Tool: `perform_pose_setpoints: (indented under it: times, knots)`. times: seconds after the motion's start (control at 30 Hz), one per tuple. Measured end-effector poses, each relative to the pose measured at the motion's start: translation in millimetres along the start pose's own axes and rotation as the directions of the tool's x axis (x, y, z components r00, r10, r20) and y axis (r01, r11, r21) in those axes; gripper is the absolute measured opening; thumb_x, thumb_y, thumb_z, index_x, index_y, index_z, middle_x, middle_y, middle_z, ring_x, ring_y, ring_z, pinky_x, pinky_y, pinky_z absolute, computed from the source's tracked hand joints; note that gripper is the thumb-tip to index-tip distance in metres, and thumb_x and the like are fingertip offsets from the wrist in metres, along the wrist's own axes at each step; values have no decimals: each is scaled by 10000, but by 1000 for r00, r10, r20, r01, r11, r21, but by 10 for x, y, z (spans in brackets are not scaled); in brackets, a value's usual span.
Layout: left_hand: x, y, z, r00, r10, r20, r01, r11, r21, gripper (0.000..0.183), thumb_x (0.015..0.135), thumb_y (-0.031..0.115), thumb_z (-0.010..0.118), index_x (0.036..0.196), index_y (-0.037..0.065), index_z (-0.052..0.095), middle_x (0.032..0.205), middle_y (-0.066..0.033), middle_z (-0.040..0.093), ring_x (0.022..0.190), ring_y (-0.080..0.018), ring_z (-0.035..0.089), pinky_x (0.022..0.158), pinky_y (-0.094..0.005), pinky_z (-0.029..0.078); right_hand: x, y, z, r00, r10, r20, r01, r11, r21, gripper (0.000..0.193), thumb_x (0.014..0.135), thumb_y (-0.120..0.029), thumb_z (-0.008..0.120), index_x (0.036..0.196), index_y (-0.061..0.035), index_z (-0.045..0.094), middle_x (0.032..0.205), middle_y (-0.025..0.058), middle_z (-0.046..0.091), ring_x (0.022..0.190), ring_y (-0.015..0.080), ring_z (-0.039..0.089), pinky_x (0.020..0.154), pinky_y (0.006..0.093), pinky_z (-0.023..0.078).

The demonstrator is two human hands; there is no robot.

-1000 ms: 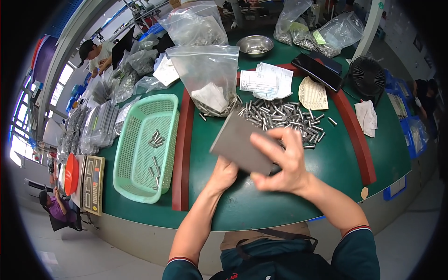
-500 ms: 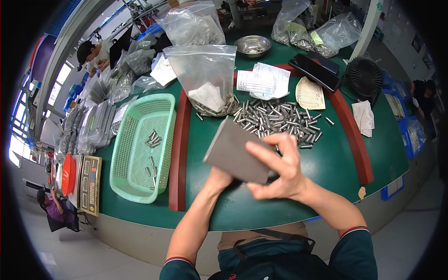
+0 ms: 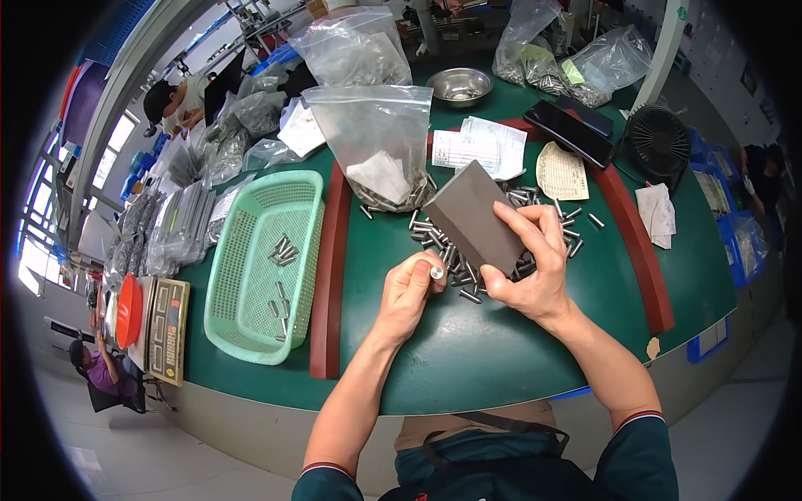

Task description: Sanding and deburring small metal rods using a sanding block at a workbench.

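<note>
My left hand point(image 3: 401, 302), closed, grips a short metal pin point(image 3: 436, 273) whose round, shiny end faces up from the fingers. In my right hand point(image 3: 539, 275) is a grey-brown rectangular block point(image 3: 474, 219), held tilted between thumb and fingers. The block is apart from the pin and covers part of a heap of loose metal pins point(image 3: 431, 236) on the green table point(image 3: 468, 359). To the left, a light green plastic basket point(image 3: 219, 309) has several pins point(image 3: 285, 250) lying in it in two small groups.
Dark red strips point(image 3: 327, 334) frame the work area. A zip bag of pins point(image 3: 376, 159), papers point(image 3: 476, 150), a black phone point(image 3: 571, 134) and a metal bowl point(image 3: 460, 86) stand behind. A small black fan point(image 3: 656, 142) is at right, a scale point(image 3: 170, 330) at left. Other people sit farther off.
The block has moved up and to the right with my right hand, away from my left hand. My left hand, hidden behind the block before, now shows with the pin in it.
</note>
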State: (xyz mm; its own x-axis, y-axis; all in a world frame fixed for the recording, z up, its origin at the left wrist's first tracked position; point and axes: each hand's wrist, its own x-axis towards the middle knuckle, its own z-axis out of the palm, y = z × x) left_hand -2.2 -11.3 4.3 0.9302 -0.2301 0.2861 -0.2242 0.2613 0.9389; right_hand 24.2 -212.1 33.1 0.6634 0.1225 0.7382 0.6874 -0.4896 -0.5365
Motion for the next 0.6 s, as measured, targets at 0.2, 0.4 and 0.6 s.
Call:
perform_pose_setpoints:
  times: [0.2, 0.4, 0.6]
  knots:
    - [-98, -73, 43, 977, -148, -151, 140, 988, -66, 303, 1011, 277, 487, 1104, 14, 606, 1043, -77, 619, 975, -158, 579, 846, -274, 470, -70, -162, 14, 985, -167, 39, 164, 984, 74, 698, 525, -337, 766, 1172, -99, 659, 983, 102, 551, 838, 252, 535, 758, 369, 401]
    - [-50, -72, -53, 978, -135, 157, 144, 988, -51, 419, 1007, 402, 469, 820, 42, 576, 743, 7, 532, 691, -96, 453, 635, -245, 383, -35, -11, 88, 1000, 4, 16, -4, 1000, 14, 669, 527, -244, 768, 1164, -73, 656, 971, 123, 547, 848, 270, 544, 754, 383, 445]
    - [-168, -85, 10, 936, -351, -33, 348, 935, -67, 427, 913, 278, 643, 1251, 57, 505, 1189, -79, 562, 1065, -184, 571, 915, -338, 499, -138, -269, 90, 964, -263, 32, 246, 932, 266, 689, 574, -439, 753, 1157, -81, 677, 989, 136, 571, 831, 265, 545, 767, 360, 423]
